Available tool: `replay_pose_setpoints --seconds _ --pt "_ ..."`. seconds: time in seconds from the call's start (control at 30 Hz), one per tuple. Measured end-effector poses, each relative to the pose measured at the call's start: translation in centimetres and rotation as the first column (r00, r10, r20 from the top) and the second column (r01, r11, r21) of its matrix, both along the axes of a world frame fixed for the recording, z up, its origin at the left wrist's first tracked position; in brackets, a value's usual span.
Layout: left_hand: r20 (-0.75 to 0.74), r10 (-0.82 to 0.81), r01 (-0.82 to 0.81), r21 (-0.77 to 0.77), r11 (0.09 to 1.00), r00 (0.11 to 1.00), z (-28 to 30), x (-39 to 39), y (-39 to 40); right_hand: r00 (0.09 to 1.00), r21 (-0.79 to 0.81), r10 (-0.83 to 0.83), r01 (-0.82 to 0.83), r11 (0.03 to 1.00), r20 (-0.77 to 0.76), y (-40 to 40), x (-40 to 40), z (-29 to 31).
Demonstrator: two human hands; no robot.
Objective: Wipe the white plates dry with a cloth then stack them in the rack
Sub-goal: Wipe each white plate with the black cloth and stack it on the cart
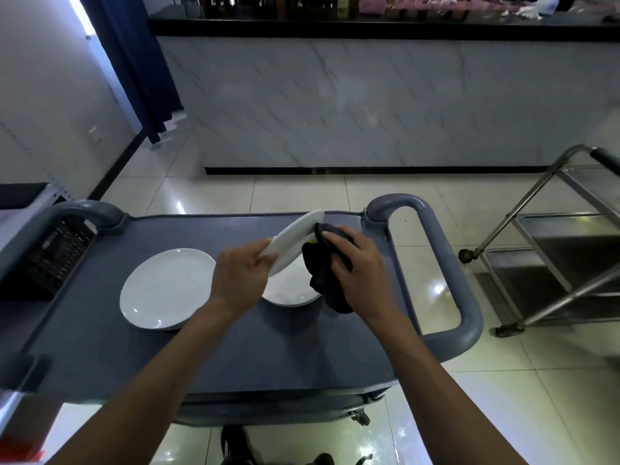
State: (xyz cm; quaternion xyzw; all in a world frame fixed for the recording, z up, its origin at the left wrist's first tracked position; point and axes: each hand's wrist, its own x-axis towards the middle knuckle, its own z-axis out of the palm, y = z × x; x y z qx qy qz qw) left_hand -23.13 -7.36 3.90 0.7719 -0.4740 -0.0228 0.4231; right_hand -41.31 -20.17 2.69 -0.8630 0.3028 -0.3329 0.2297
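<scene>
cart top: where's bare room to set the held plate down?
Free: the near strip of the cart top under the forearms, and the far strip behind the left plate. Crowded: mid-right, where the left hand tilts the held plate over another plate beside the right hand's dark cloth.

one head-worn wide-angle view, looking forward and down over a grey cart.

the camera sat above the near edge of the cart top (100,330), close enough that both forearms ran up from the bottom corners to the left hand (240,280) and right hand (357,270) near mid-frame. it faced a marble-fronted counter (369,102) across the tiled floor, with a steel trolley (550,250) at the right edge. straight lines bowed toward the borders. no second view shared the scene.
</scene>
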Motion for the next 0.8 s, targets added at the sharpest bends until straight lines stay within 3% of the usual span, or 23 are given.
replay_pose_setpoints --seconds 0.1,0.27,0.47,0.8 --pt "0.264 -0.035 0.014 0.08 0.997 0.964 -0.2 0.4 -0.4 1.0 0.031 -0.005 0.004 1.0 0.014 0.2 -0.1 -0.3" --pt "0.441 -0.114 0.013 0.225 0.974 0.89 -1.1 0.5 -1.2 0.999 0.061 -0.016 0.014 0.998 0.032 0.2 -1.0 -0.9" --pt "0.531 -0.212 0.039 0.318 0.947 0.82 -2.3 0.2 -1.7 0.999 0.103 -0.048 0.047 0.994 0.01 0.4 -2.1 -1.4" --pt "0.522 -0.279 0.024 0.443 0.896 0.806 -5.5 -0.3 -1.5 0.997 0.11 -0.052 0.058 0.992 -0.054 1.0 -2.7 -1.9"
